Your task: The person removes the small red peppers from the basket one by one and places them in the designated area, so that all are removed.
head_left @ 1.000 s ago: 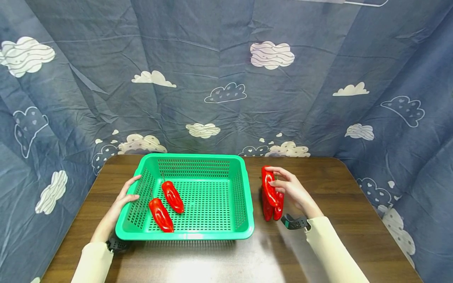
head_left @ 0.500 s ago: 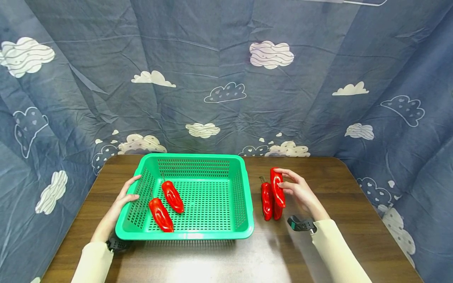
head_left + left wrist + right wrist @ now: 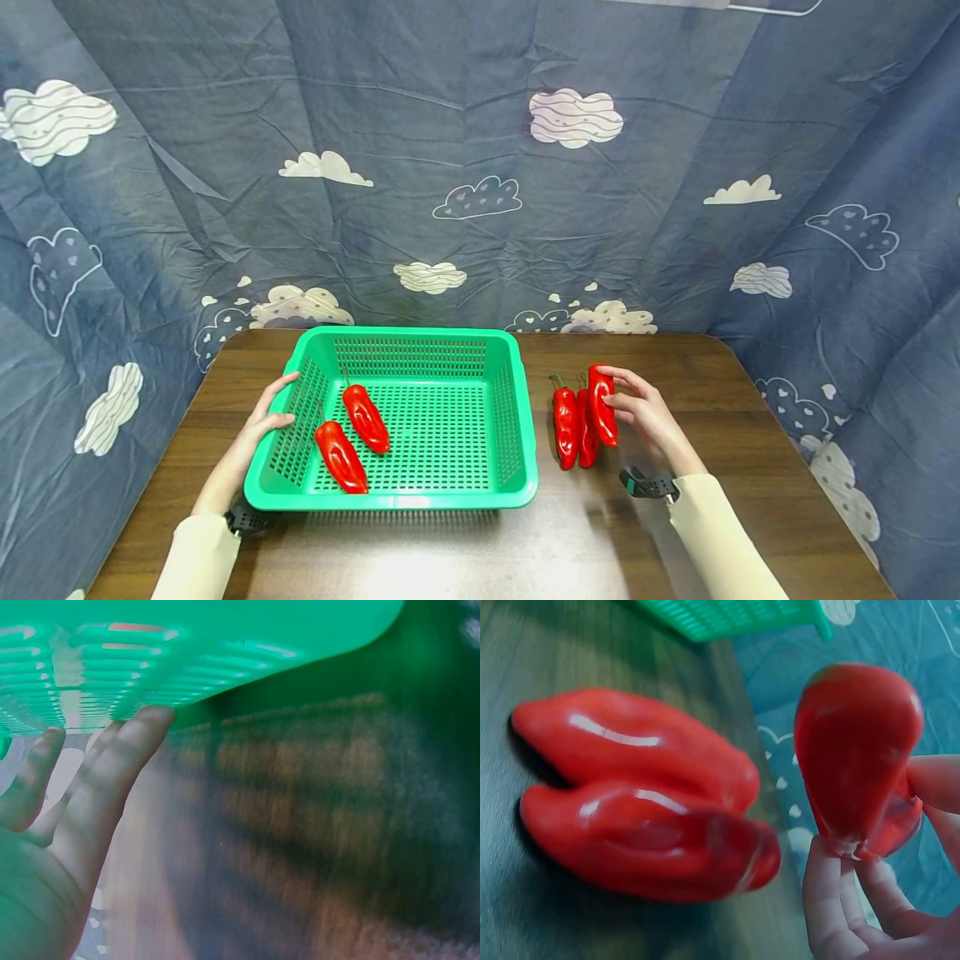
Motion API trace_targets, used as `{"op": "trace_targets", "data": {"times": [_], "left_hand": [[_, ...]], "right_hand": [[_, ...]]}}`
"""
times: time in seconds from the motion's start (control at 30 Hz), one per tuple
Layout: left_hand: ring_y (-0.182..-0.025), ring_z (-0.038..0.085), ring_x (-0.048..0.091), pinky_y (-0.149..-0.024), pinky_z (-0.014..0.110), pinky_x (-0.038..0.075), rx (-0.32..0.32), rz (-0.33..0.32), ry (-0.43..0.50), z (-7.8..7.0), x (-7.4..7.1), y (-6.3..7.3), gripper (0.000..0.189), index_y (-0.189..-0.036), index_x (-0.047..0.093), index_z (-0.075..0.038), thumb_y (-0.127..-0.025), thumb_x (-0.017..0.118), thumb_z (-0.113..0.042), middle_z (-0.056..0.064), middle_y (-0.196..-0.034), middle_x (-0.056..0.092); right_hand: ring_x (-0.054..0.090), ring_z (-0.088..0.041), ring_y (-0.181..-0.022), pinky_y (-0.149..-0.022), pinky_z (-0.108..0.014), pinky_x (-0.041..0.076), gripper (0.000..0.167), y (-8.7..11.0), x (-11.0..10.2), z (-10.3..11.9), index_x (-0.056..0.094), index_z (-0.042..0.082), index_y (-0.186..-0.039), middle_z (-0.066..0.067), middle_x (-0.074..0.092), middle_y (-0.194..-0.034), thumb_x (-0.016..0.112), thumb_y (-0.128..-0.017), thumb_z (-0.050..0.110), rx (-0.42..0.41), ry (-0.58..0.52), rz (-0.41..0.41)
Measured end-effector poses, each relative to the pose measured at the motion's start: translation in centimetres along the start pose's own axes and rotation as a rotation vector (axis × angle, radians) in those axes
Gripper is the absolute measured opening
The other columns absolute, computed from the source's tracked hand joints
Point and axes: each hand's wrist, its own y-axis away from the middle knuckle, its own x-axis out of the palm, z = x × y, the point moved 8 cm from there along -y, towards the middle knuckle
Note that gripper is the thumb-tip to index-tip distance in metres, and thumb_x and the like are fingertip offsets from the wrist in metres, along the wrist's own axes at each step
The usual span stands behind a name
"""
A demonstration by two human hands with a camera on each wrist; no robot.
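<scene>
My right hand pinches a glossy red pepper between thumb and fingers. In the right wrist view this pepper is raised, its rounded end toward the camera. Beside it two more red peppers lie side by side on the table, stems toward the back. To the left stands a green plastic basket with two red peppers in its left part. My left hand rests at the basket's left side; in the left wrist view its fairly straight fingers touch the slotted wall.
The brown wooden table carries the basket and peppers. A dark blue curtain printed with clouds hangs behind and along both sides of the table.
My right hand has moved right and slightly toward me with its pepper, from above the two lying peppers to their right side. The left hand and basket have stayed in place.
</scene>
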Motion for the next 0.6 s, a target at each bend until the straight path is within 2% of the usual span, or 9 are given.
{"op": "trace_targets", "data": {"times": [0.17, 0.3, 0.43, 0.6], "left_hand": [[-0.115, 0.002, 0.04, -0.089, 0.016, 0.037, 0.028, -0.005, 0.009, -0.1, 0.0, -0.1, 0.058, -0.149, 0.029, -0.024, -0.095, 0.038, -0.004, -0.004, -0.142, 0.025], [-0.117, 0.001, 0.037, -0.089, 0.017, 0.034, 0.021, -0.014, -0.016, -0.1, -0.1, -0.1, 0.059, -0.15, 0.027, -0.022, -0.095, 0.039, -0.004, 0.001, -0.147, 0.021], [-0.113, 0.006, 0.041, -0.087, 0.02, 0.039, -0.027, -0.005, -0.025, 0.1, 0.0, 0.1, 0.06, -0.151, 0.023, -0.023, -0.096, 0.039, -0.008, 0.009, -0.15, 0.014], [-0.106, 0.009, 0.045, -0.086, 0.024, 0.038, -0.063, -0.01, -0.054, 0.3, -0.1, 0.3, 0.06, -0.152, 0.021, -0.027, -0.096, 0.038, -0.011, 0.01, -0.15, 0.012]], "right_hand": [[0.059, -0.011, -0.088, -0.073, -0.028, 0.053, 0.041, 0.2, -1.0, -0.7, 0.058, 0.007, -0.128, -0.01, 0.046, -0.115, 0.052, -0.089, -0.002, -0.036, 0.016, 0.001], [0.06, -0.011, -0.089, -0.073, -0.028, 0.053, 0.042, 0.3, -1.6, -1.4, 0.059, 0.01, -0.128, -0.007, 0.05, -0.115, 0.052, -0.088, 0.0, -0.067, 0.008, 0.02], [0.06, -0.011, -0.089, -0.075, -0.029, 0.052, 0.041, 0.6, -2.1, -1.8, 0.054, 0.004, -0.131, -0.01, 0.049, -0.117, 0.051, -0.09, 0.0, -0.008, 0.056, -0.034], [0.059, -0.009, -0.088, -0.075, -0.029, 0.052, 0.044, 0.7, -2.7, -2.6, 0.042, -0.006, -0.136, -0.024, 0.04, -0.128, 0.049, -0.093, -0.003, 0.053, 0.089, -0.066]]}}
